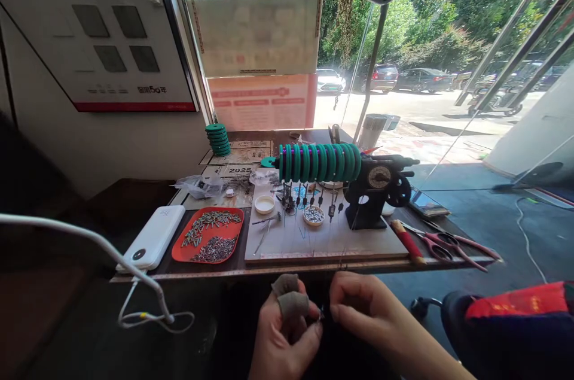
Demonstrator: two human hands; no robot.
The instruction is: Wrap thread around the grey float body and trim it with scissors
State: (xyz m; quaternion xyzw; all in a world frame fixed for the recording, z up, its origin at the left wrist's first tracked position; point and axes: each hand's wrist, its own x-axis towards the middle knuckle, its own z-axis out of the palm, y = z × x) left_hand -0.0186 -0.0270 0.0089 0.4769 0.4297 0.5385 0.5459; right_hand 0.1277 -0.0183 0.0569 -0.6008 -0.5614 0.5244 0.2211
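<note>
Below the table's front edge, my left hand [289,329] has grey wraps on two fingers and pinches a tiny shiny piece [320,314] between thumb and fingertip. Close on its right, my right hand [368,308] is closed with thumb and forefinger together; what it holds is too small to make out. Beyond them on a pale board [287,248] stands a black machine [368,212] carrying a row of green discs [318,163], with dark weights [332,210] hanging under it. A small dish of metal beads [313,215] lies beneath the weights.
At the left are a red tray [179,251] of small metal parts, a white power bank [155,236] with a cable, and a plastic bag [201,187]. Scissors [439,242] and a red-handled tool [407,242] lie right. A stack of green discs [217,139] stands behind.
</note>
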